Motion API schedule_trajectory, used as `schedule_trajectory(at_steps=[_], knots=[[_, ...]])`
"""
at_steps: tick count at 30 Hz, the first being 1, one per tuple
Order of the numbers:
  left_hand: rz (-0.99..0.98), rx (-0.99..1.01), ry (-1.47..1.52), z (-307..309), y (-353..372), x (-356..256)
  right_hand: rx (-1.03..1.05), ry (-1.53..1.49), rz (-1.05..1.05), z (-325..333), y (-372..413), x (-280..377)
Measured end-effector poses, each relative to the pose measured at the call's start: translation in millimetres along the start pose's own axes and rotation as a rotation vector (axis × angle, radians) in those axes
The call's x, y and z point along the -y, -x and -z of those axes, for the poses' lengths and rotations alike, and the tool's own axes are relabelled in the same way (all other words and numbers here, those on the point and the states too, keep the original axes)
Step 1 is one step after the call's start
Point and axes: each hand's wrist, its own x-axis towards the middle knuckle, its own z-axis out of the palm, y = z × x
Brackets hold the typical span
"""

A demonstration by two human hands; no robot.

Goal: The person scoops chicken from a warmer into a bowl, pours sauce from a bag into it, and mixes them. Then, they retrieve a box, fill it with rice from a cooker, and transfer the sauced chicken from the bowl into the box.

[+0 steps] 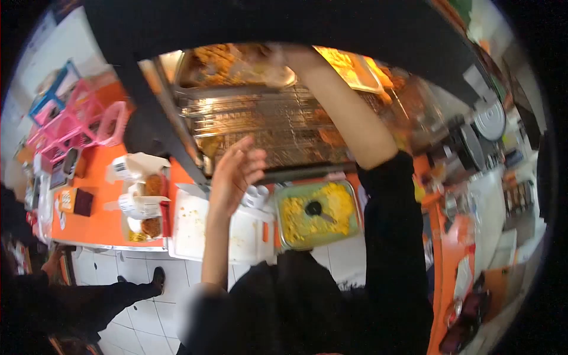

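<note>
At twelve o'clock your right hand [283, 58] reached the tray [201, 77] of fried food, grip too blurred to tell; your left hand [235, 174] hung open. Boxes [135, 205] at nine o'clock already held pieces.

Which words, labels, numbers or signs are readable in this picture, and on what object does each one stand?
None can be read.
The dark print on the white paper bag is too blurred.
The orange card on the counter is too small to read.
</note>
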Motion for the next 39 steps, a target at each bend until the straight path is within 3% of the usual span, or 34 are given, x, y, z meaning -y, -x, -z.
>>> schedule_trajectory(at_steps=[2,6,11,22,25,28,30,32,35,37,39], knots=[[0.206,0.214,0.613,-14,-10,2,0.022,-0.041,0.014,1,8,0],[0.362,0.284,1.131,-58,-29,2,0.121,-0.206,0.037,-2,30,3],[0.36,0.315,1.128,-100,-32,4,0.312,-0.521,-0.015,2,67,0],[0.481,0.138,0.936,-133,-17,71,0.6,-1.291,-0.19,48,188,-50],[0.613,0.072,0.903,-146,-16,113,0.499,-1.399,-0.282,72,239,-78],[0.737,-0.015,0.88,-148,-17,169,0.146,-1.424,-0.63,95,308,-92],[0.811,-0.131,0.852,-139,-14,209,0.115,-1.228,-0.66,93,351,-136],[0.837,-0.182,0.79,-133,-7,240,-0.008,-1.081,-0.871,74,396,-196],[0.867,-0.273,0.717,-129,4,269,-0.088,-0.691,-0.857,43,451,-238],[0.892,-0.324,0.623,-126,13,285,-0.199,-0.218,-0.718,7,473,-259],[0.905,-0.375,0.579,-128,18,295,-0.001,0.205,-0.662,0,487,-270]])
